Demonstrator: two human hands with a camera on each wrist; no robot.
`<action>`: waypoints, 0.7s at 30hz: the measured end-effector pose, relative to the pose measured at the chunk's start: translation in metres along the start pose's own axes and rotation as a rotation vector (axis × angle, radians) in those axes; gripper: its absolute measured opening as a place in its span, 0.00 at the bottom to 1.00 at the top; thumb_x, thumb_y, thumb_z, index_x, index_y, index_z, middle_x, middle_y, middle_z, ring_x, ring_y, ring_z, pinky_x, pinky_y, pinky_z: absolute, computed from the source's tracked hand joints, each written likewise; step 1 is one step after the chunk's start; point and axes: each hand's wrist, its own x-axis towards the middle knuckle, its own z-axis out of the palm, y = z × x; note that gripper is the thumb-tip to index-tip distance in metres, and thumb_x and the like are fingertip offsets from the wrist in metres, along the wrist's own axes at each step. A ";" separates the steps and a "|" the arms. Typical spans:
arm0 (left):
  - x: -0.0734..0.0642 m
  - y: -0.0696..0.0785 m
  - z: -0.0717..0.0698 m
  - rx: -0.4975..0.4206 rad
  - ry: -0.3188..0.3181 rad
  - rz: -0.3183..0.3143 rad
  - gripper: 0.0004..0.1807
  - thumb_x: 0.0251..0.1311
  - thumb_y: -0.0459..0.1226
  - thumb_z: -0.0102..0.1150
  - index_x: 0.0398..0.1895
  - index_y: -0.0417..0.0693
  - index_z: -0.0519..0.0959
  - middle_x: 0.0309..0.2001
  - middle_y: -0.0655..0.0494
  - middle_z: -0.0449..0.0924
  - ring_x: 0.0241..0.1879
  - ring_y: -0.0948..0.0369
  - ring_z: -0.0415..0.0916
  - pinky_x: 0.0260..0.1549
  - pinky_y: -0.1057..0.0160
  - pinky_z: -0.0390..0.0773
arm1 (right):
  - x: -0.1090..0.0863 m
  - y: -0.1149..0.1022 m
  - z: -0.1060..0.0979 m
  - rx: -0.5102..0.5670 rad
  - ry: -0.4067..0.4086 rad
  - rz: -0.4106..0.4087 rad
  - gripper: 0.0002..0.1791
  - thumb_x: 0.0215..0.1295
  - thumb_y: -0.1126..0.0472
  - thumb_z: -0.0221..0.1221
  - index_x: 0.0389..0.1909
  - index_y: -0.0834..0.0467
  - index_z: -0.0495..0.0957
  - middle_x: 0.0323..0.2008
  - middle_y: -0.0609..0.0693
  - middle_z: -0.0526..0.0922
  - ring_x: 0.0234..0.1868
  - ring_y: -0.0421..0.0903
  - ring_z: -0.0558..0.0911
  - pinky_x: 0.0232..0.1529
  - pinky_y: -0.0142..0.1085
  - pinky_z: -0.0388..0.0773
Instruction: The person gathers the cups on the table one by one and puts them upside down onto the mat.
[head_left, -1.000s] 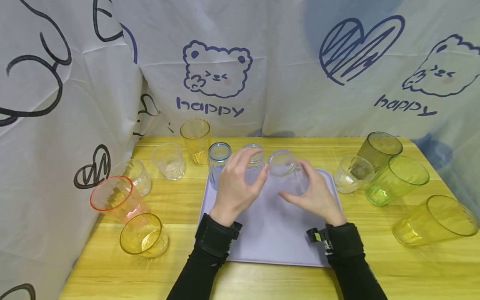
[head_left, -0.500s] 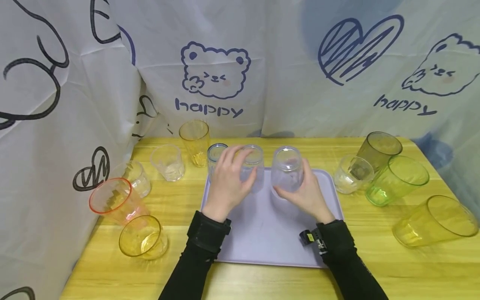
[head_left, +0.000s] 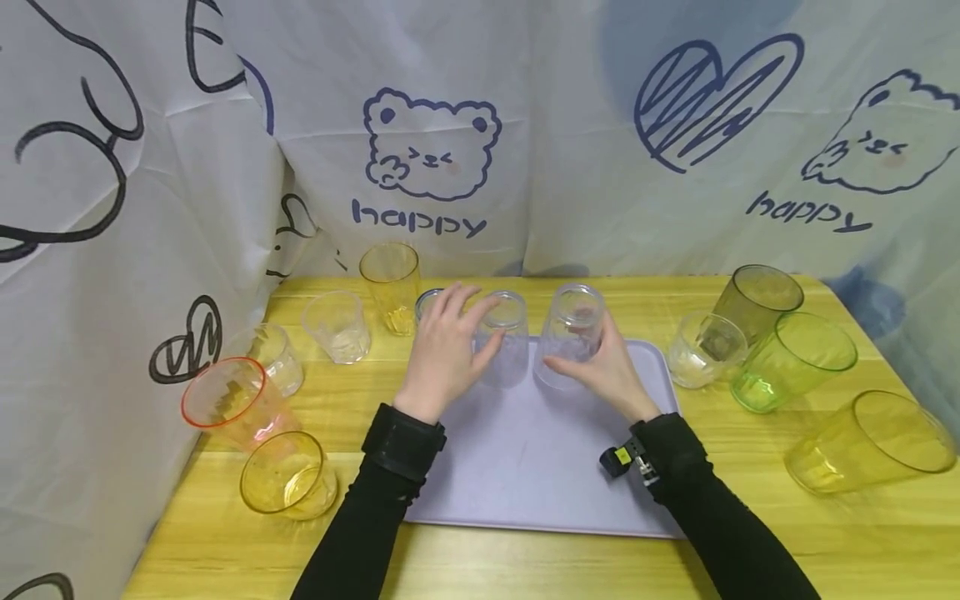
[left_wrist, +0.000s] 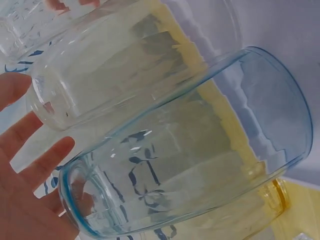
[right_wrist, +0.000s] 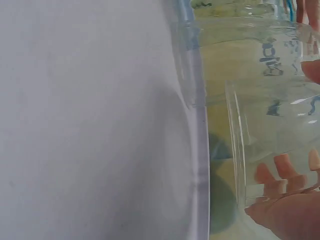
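Note:
My right hand (head_left: 611, 367) grips a clear drinking glass (head_left: 558, 333), turned upside down, with thumb in front and fingers behind. Its rim (right_wrist: 240, 150) is close to the lilac tray (head_left: 540, 475) at the back edge. To its left another clear glass (head_left: 512, 362) stands upside down on the tray. My left hand (head_left: 442, 358), fingers spread and relaxed, is at that glass's left side, in front of the upturned blue-rimmed glass (left_wrist: 200, 145). In the left wrist view, its fingertips are right at the bases of these two glasses. The hand mostly hides the blue-rimmed glass in the head view.
Left of the tray stand an amber tumbler (head_left: 390, 287), a clear glass (head_left: 337, 325), a red-rimmed glass (head_left: 232, 400) and a yellow glass (head_left: 288, 475). At right are a grey glass (head_left: 757, 300), a green glass (head_left: 795, 358) and a tall yellow glass (head_left: 870, 442). A printed cloth hangs behind.
The right hand has brought its clear glass from a tilted pose to nearly upright, upside down, beside the middle glass. The left hand has moved left, away from it.

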 end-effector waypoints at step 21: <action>0.000 0.000 0.002 0.026 -0.048 -0.025 0.21 0.64 0.52 0.64 0.55 0.52 0.82 0.65 0.49 0.78 0.70 0.45 0.68 0.74 0.43 0.64 | 0.011 0.017 0.008 0.029 -0.076 0.099 0.55 0.46 0.70 0.76 0.75 0.62 0.55 0.70 0.64 0.68 0.74 0.61 0.65 0.79 0.57 0.54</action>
